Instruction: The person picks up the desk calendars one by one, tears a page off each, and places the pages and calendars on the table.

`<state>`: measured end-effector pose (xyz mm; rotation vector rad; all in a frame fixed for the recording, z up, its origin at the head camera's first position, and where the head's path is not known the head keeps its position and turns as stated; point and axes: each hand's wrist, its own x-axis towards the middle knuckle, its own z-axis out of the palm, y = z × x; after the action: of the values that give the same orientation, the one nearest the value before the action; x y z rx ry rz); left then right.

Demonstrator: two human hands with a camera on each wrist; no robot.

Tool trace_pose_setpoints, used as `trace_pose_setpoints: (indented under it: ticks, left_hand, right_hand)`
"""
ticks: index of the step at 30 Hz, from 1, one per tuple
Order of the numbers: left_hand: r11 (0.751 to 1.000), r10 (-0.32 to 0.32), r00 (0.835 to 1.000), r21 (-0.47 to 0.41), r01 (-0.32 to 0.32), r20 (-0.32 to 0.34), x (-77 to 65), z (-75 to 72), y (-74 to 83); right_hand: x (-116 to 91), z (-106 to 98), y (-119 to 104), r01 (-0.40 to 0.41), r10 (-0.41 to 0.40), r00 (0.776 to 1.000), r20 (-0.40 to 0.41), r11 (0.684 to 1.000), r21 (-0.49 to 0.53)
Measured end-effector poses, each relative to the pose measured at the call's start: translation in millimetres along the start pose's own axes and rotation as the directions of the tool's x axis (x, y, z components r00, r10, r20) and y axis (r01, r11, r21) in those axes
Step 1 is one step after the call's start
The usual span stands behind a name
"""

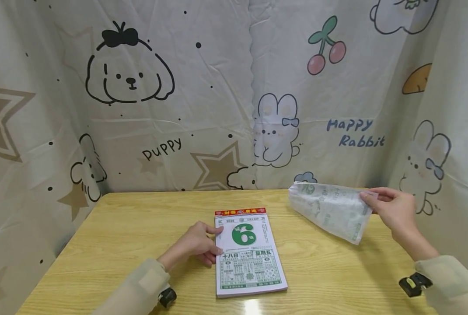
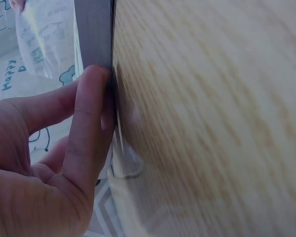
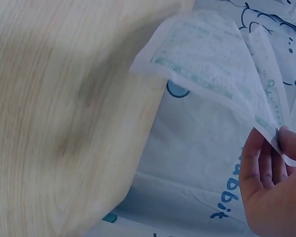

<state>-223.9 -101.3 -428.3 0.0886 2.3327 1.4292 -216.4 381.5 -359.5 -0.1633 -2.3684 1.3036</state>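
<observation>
A thick tear-off calendar lies on the table, its top page showing a large green 6 under a red header strip. At its left edge, my left hand holds the pad; in the left wrist view its fingers bend against the pad's thick side. Off to the right and above the tabletop, my right hand pinches a loose, thin calendar page by one corner between thumb and fingers. In the right wrist view the page hangs curved, with green print showing through.
The wooden table has its back edge near a hanging cream curtain printed with a puppy, rabbits and stars. The curtain also stands close on the left and right sides. Each sleeve has a small black device near the wrist.
</observation>
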Motion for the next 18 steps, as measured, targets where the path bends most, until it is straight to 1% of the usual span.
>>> trace_pose_setpoints:
  ticks: [2, 5, 7, 9, 12, 15, 16, 18]
  left_hand:
    - [1.000, -0.005, 1.000, -0.001, 0.005, 0.002, 0.2, 0.4, 0.3]
    - [1.000, -0.010, 1.000, -0.001, 0.010, 0.003, -0.2, 0.6, 0.4]
    - [1.000, -0.012, 1.000, -0.001, 0.012, 0.004, -0.7, 0.7, 0.7]
    - [1.000, -0.012, 1.000, -0.002, 0.012, 0.006, -0.8, 0.8, 0.8]
    - [1.000, -0.015, 1.000, 0.001, 0.015, 0.004, -0.7, 0.4, 1.0]
    - [1.000, -0.020, 1.000, 0.000, 0.020, 0.001, -0.4, 0.3, 1.2]
    - [1.000, -0.021, 1.000, -0.001, 0.021, 0.000, -0.2, 0.2, 1.1]
    - [1.000, -0.021, 1.000, -0.001, 0.021, 0.000, 0.4, 0.3, 1.0]
  right_hand:
    - [0, -5, -1, 0.001, -0.001, 1.000, -0.022, 1.000, -0.002]
    - [-5, -10, -6, 0.045, -0.047, 0.997, -0.056, 0.998, -0.038]
    - [-10, -10, -10, 0.103, -0.109, 0.991, -0.077, 0.991, -0.085]
    - [-17, -6, -16, 0.176, -0.190, 0.978, -0.084, 0.973, -0.147]
    - [-27, 3, -22, 0.286, -0.308, 0.949, -0.071, 0.932, -0.220]
    - [-37, 16, -24, 0.401, -0.425, 0.905, -0.029, 0.872, -0.279]
    - [-41, 20, -24, 0.438, -0.462, 0.887, -0.012, 0.848, -0.297]
    - [-49, 29, -22, 0.497, -0.514, 0.857, 0.034, 0.808, -0.318]
